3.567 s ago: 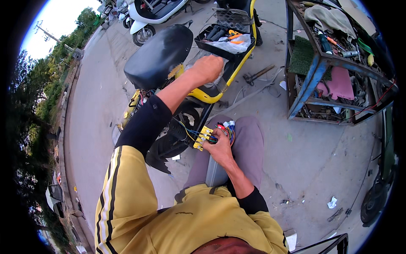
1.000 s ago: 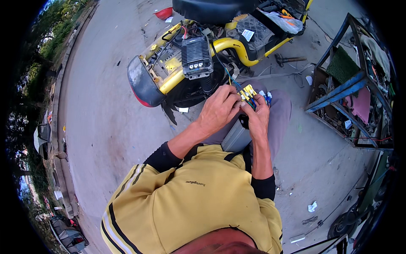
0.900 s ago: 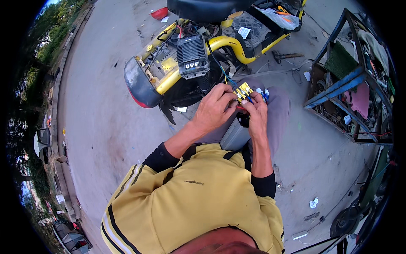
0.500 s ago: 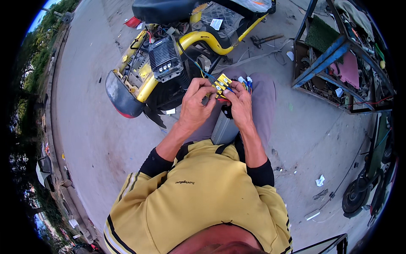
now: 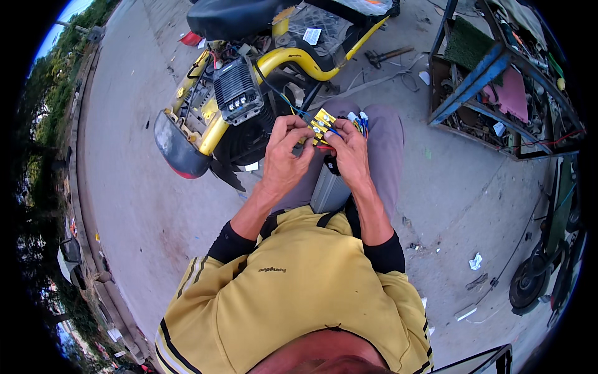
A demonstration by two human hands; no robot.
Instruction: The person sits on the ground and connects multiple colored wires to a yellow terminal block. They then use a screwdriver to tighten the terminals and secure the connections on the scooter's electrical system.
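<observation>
Bare hands meet at a yellow, strip-shaped terminal block [image 5: 322, 120] on the near side of a yellow-framed scooter [image 5: 291, 55].

Forearms angled inward, the right hand [image 5: 350, 156] grips the block between thumb and bent fingers; the left hand [image 5: 286, 156] curls at its end, thumb and fingertips drawn narrow, though whether they pinch anything cannot be told. Silvery screws dot the tilted block; multicoloured wires with white plugs [image 5: 364, 118] bunch beside it, farther right of the scooter.

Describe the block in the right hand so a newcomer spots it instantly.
Find the yellow-framed scooter, then look below and right of its finned box. There the right hand holds a small yellow block beside the left hand. Its metal screws distinguish it from the scooter's smooth yellow tubing.
</observation>
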